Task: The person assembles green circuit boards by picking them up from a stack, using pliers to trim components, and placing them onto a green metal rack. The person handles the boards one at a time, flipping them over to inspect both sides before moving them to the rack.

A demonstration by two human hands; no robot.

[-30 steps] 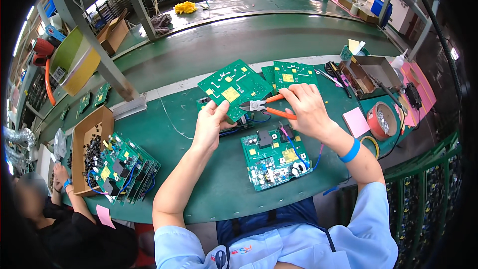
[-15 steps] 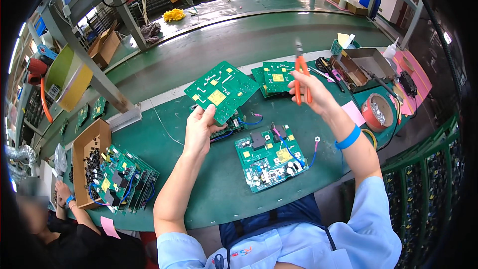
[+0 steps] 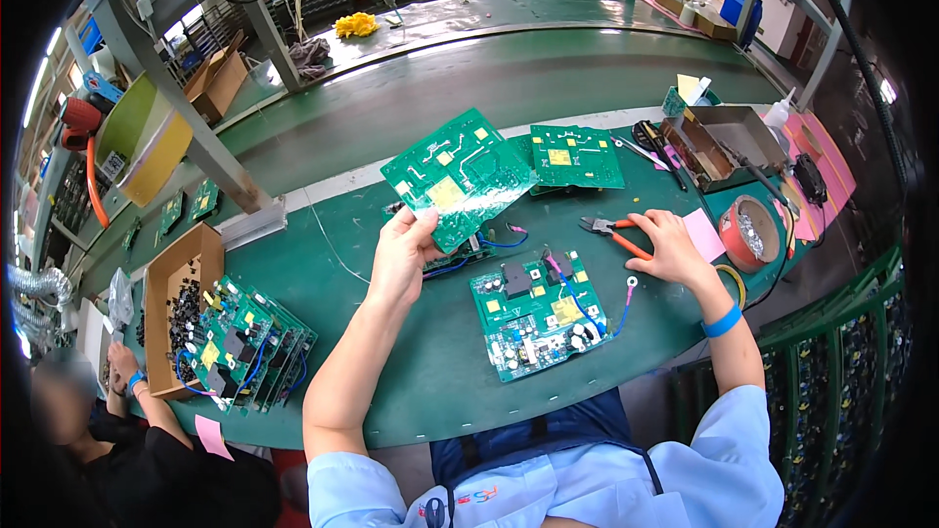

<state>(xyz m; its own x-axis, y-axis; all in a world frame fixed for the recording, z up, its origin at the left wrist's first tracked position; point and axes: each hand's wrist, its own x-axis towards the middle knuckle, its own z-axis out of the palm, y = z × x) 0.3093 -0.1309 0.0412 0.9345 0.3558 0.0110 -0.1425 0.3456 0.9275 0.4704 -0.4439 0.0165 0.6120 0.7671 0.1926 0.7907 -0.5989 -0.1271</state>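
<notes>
Raised over the bench, a green circuit board (image 3: pixel 460 171) is held at its lower edge by my left hand (image 3: pixel 403 252), thumb on its face. My right hand (image 3: pixel 675 246) is low over the bench at the right, fingers on the orange handles of the cutting pliers (image 3: pixel 624 235). Their jaws point left and the handles are spread. Below, another circuit board (image 3: pixel 538 318) lies with its components up and a blue wire with a ring terminal running off its right side. Behind the raised board is a partly hidden board with a blue wire (image 3: pixel 469 256).
Stacked boards (image 3: pixel 577 158) lie at the back. On the right are a metal tray (image 3: pixel 729 142), a red tub (image 3: pixel 748 235) and a soldering iron. At left, boards (image 3: pixel 249 342) lean by a cardboard box (image 3: pixel 201 264) of black parts; a co-worker's hand (image 3: pixel 122 367) is beyond.
My right hand has come down and right with the pliers, from raised in the air to the bench top. The left hand still holds the board up, shifted slightly in view.
</notes>
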